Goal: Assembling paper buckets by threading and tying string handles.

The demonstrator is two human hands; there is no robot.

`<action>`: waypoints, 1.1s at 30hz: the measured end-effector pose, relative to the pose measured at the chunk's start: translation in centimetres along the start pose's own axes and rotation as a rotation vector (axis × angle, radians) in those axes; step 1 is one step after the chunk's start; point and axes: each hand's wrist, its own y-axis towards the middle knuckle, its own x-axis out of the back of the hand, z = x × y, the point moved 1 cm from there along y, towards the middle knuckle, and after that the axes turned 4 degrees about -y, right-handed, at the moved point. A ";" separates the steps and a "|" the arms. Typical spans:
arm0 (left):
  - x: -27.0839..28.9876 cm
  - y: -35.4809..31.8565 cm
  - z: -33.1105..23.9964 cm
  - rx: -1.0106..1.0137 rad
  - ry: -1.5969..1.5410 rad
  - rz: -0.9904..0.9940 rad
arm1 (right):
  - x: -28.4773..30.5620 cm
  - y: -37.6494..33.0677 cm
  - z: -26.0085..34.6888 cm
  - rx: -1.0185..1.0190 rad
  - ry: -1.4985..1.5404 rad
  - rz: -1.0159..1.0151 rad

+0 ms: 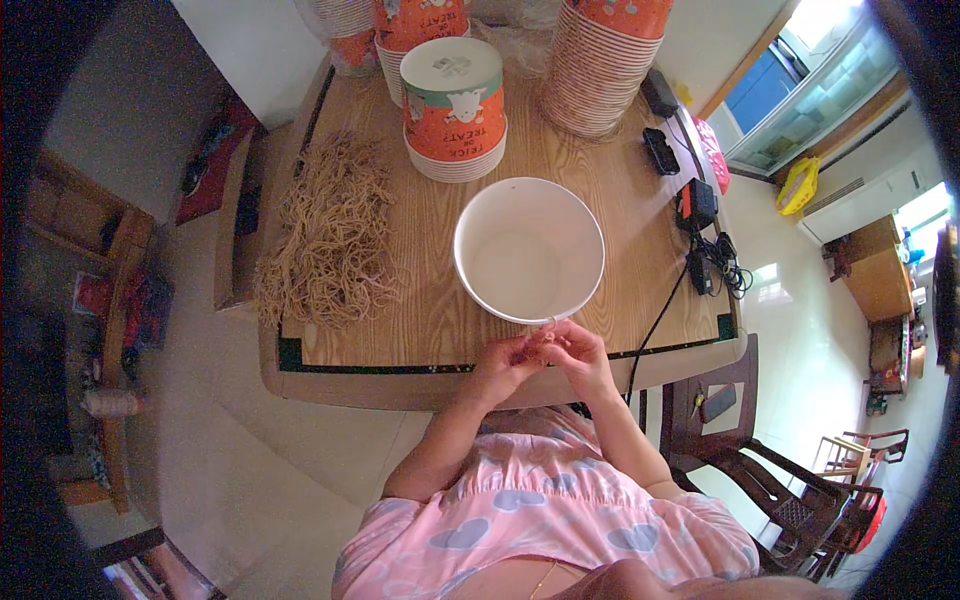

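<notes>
A white paper bucket (530, 250) stands upright near the table's front edge, its open mouth facing up. At its near rim, my left hand (506, 368) and my right hand (582, 358) meet with fingers pinched together. A thin pale strand (550, 322) curls up from between the fingertips; most of it is hidden by the fingers. Left of the bucket lies a loose heap of beige cords (335, 235). Behind it, several nested orange-and-green paper buckets (455, 120) stand upside down.
Taller bucket stacks rise at the back left (390, 70) and back right (600, 75). Black power adapters (697, 205) with tangled cables lie along the table's right side, and one cable hangs over the front edge. A dark wooden chair (720, 430) stands at my right.
</notes>
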 end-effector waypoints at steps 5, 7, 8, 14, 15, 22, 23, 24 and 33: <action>0.1 -0.6 -0.8 0.145 -0.199 -0.175 | 0.6 -0.1 -1.1 0.017 0.093 -0.018; 0.1 -0.6 -0.5 0.089 -0.228 -0.180 | 0.9 0.0 -1.3 0.104 -0.193 -0.070; 0.1 -0.7 -0.4 0.032 -0.259 -0.185 | 0.8 0.0 -1.4 0.103 -0.191 -0.071; -0.5 0.2 -1.3 -0.164 0.106 -0.209 | 0.5 0.0 -1.5 0.031 -0.203 -0.094; -0.5 0.2 -1.2 -0.162 0.107 -0.209 | 0.3 0.0 -1.4 0.032 -0.197 -0.120; -0.1 0.4 -0.1 -0.087 0.031 -0.242 | 0.3 -0.4 -0.7 0.007 -0.319 -0.159; 0.0 0.4 0.1 -0.090 0.069 -0.250 | 0.3 -0.4 -0.5 0.006 -0.317 -0.156; -0.1 0.4 -0.1 -0.089 0.069 -0.249 | 0.2 -0.4 -0.1 0.132 -0.445 -0.150; -0.4 0.7 1.3 -0.187 0.193 -0.156 | -0.2 -0.4 0.1 0.178 -0.316 -0.204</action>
